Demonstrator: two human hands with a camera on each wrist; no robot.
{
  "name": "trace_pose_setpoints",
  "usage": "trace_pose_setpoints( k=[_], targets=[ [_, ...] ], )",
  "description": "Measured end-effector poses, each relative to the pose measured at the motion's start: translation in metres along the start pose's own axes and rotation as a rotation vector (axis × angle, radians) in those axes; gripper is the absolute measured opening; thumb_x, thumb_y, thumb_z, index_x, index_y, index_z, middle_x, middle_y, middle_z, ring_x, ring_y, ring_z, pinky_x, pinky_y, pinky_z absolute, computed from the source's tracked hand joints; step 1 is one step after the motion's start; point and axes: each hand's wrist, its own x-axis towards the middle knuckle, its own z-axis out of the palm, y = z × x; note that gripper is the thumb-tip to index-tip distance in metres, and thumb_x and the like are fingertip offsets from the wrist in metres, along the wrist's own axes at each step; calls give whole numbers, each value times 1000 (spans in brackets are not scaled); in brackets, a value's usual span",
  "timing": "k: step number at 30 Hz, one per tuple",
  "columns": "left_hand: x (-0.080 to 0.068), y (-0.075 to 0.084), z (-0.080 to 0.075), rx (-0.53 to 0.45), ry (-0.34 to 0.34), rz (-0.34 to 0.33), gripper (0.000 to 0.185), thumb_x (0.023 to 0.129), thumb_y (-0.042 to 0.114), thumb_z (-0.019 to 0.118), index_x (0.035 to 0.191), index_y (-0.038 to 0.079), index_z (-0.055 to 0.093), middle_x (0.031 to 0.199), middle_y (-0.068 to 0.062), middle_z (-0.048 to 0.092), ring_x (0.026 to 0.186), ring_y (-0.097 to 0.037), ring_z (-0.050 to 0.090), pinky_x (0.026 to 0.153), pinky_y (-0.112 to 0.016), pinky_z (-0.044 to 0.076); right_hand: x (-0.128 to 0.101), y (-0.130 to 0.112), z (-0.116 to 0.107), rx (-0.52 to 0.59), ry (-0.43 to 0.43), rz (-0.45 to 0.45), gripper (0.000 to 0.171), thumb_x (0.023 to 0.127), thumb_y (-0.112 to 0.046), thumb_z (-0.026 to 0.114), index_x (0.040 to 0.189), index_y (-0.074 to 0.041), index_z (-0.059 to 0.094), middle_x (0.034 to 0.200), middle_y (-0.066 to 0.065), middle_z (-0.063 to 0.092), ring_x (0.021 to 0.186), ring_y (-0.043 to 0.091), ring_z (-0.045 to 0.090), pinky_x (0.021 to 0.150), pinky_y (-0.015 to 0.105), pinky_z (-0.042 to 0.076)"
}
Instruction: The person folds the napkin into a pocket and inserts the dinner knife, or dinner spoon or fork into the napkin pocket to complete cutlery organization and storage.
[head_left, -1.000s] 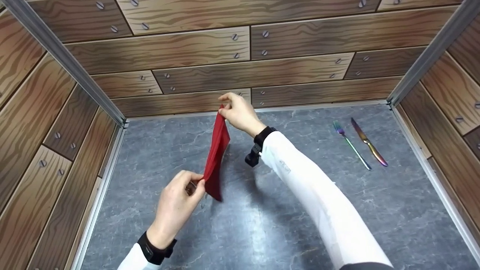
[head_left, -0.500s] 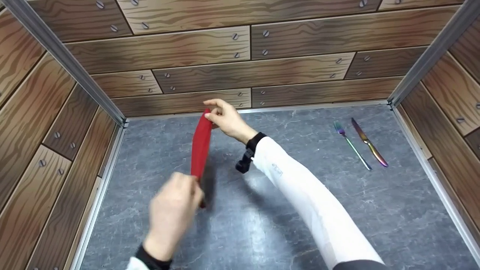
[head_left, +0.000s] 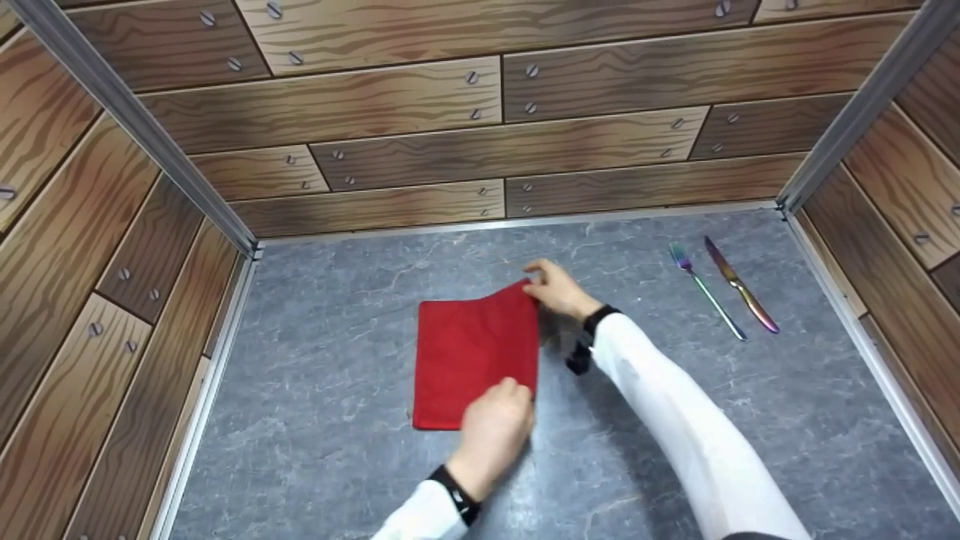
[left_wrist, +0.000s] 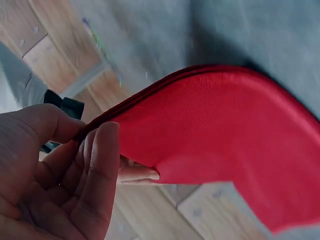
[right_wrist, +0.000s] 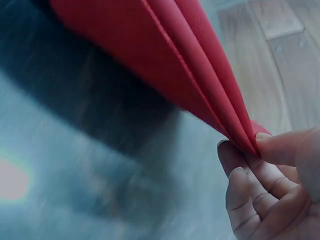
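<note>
Nearest, left hand (head_left: 491, 435) pinches near right corner of folded red cloth (head_left: 472, 352) btwn thumb & fingers. Cloth sits mid grey table (head_left: 337, 450), right edge lifted. Beyond, right hand (head_left: 559, 289) pinches far right corner, layers fanned. Farther right: fork (head_left: 703, 289) & knife (head_left: 739, 283), side by side.

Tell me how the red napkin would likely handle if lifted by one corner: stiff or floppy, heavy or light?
Probably floppy: the red napkin bows between the left hand and right hand, and the left wrist view shows it curving. Likely light, since fingertip pinches carry it. Its folded layers may fan apart.
</note>
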Motion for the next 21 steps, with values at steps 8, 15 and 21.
trace_pose_setpoints(
  k=[8, 15, 21],
  targets=[
    [4, 36, 29, 68, 3, 100, 14, 74, 12, 74, 71, 17, 62, 70, 3, 57, 60, -14, 58, 47, -25, 49, -12, 48, -15, -12, 61, 53, 30, 97, -5, 63, 124, 9, 55, 91, 14, 67, 66, 7, 53, 61, 20, 45],
    [10, 57, 48, 50, -58, 112, 11, 77, 15, 74, 74, 18, 64, 72, 4, 58, 60, -13, 58, 48, -24, 50, -13, 62, -26, 26, 85, 105, 24, 98, -4, 62, 117, 8, 53, 89, 10, 65, 61, 7, 52, 55, 19, 44],
    [16, 70, 60, 69, -47, 128, 10, 77, 18, 75, 74, 20, 65, 72, 5, 59, 60, -11, 59, 49, -23, 50, -14, 68, -32, 38, 103, 117, 22, 98, -4, 62, 115, 7, 53, 85, 5, 61, 63, 7, 52, 56, 19, 44]
  ],
)
